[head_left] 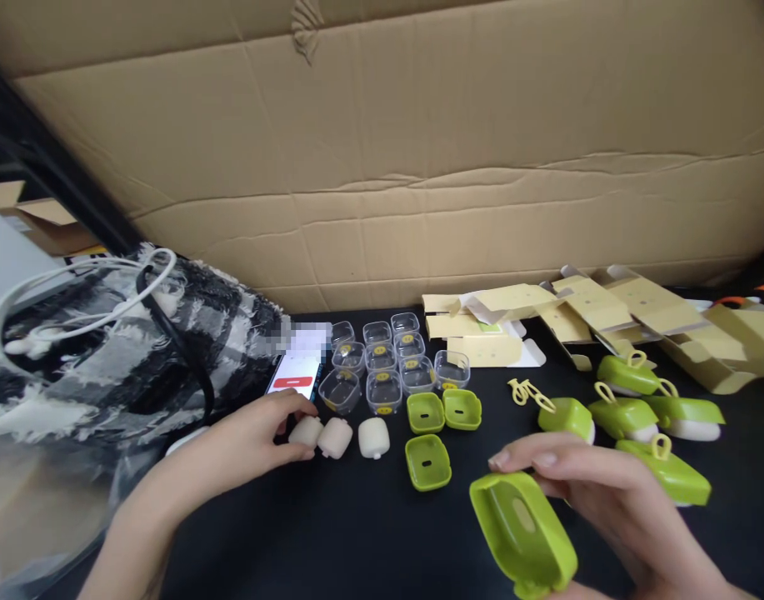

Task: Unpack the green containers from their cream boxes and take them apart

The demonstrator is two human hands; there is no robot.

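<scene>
My right hand (612,492) grips a hollow green plastic shell (525,533), its open side facing me and an oval slot in its wall. My left hand (269,433) reaches in from the left, thumb and fingers apart on either side of a small white rounded block (305,431). Whether they touch it, I cannot tell. Beside it lie a second white block (335,438) and a third white block (373,438). Between my hands rest three more green shells (427,462). Several green cases with cream loops (669,471) lie around and beyond my right hand.
Behind the white blocks stand several clear plastic cups (384,390) with yellow stickers. Cream loops (524,392) lie right of them. Flattened cream boxes (594,308) lie at the back against a cardboard wall (387,150). Left are a phone (294,367), checked cloth (219,325) and white cable (75,271).
</scene>
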